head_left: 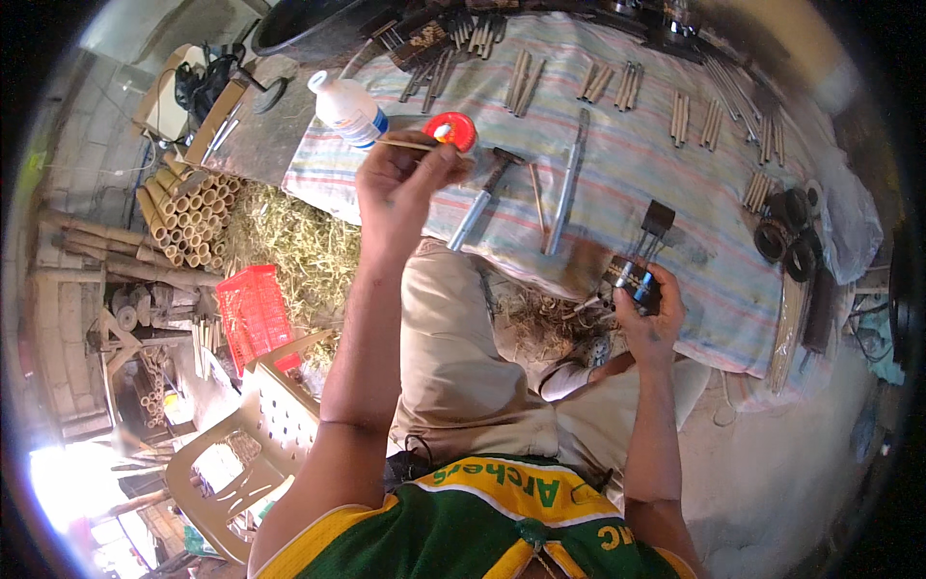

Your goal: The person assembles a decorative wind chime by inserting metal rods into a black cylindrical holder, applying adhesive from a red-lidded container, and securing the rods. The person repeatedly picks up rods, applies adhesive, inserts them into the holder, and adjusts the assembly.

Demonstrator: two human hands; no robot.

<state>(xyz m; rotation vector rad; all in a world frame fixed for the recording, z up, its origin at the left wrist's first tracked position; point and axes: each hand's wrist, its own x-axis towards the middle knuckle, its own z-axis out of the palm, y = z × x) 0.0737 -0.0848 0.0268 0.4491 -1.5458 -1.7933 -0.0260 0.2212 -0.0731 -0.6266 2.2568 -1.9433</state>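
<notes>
My left hand (400, 188) is raised over the cloth-covered table, its fingers pinched on a thin wooden stick (405, 145). Just beyond the fingertips is a round red lid (463, 132) with a white blob on it. A white bottle (345, 106) with a blue label stands to the left of the lid. At the table's near edge, my right hand (652, 314) is closed around a small dark piece with pale tubes (637, 265) and a dark square end. Between the hands lie a hammer (485, 198), another thin stick (538, 198) and a long metal tool (569, 183).
Small bundles of short tubes (524, 85) lie across the striped cloth (617, 145). Dark rings (786, 232) and a plastic bag (849, 232) are at the right. To the left are stacked bamboo tubes (198, 217), shavings (299, 232), a red crate (253, 314) and a beige chair (236, 454).
</notes>
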